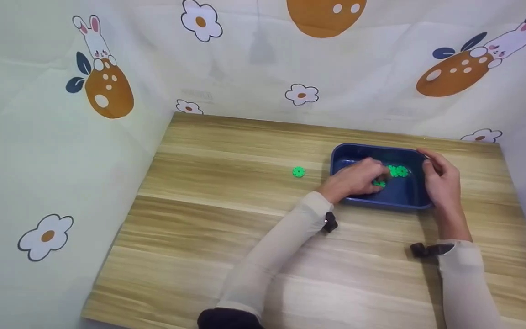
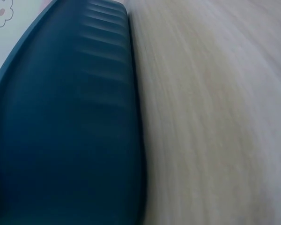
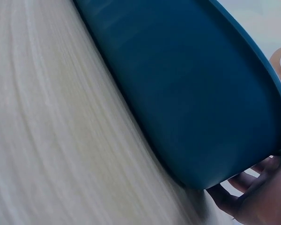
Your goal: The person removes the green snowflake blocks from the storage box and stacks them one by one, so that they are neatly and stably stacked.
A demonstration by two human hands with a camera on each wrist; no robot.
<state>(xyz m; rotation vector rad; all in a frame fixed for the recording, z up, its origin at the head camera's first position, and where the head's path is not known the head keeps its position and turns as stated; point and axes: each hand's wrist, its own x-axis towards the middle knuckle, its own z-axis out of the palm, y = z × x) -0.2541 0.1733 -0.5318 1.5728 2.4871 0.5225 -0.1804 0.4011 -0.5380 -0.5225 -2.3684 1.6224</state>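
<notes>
In the head view a dark blue plastic tray point(image 1: 404, 196) stands on the wooden table. My left hand point(image 1: 359, 177) reaches over its near-left rim, and the curled fingers and thumb pinch at a green notched disc point(image 1: 382, 184) low inside, partly hidden by the hand. Just beyond those fingertips lie more green notched discs point(image 1: 400, 171), overlapping each other. My right hand point(image 1: 444, 183) grips the tray's right end, thumb at the rim and fingers round the outside. From the right wrist view, fingers point(image 3: 243, 180) show against the end of the tray's outer wall.
One loose green disc point(image 1: 298, 172) lies on the table point(image 1: 226, 192) to the left of the tray. A patterned cloth point(image 1: 244, 59) hangs behind the table and along its sides. Black wrist cameras sit on both sleeves.
</notes>
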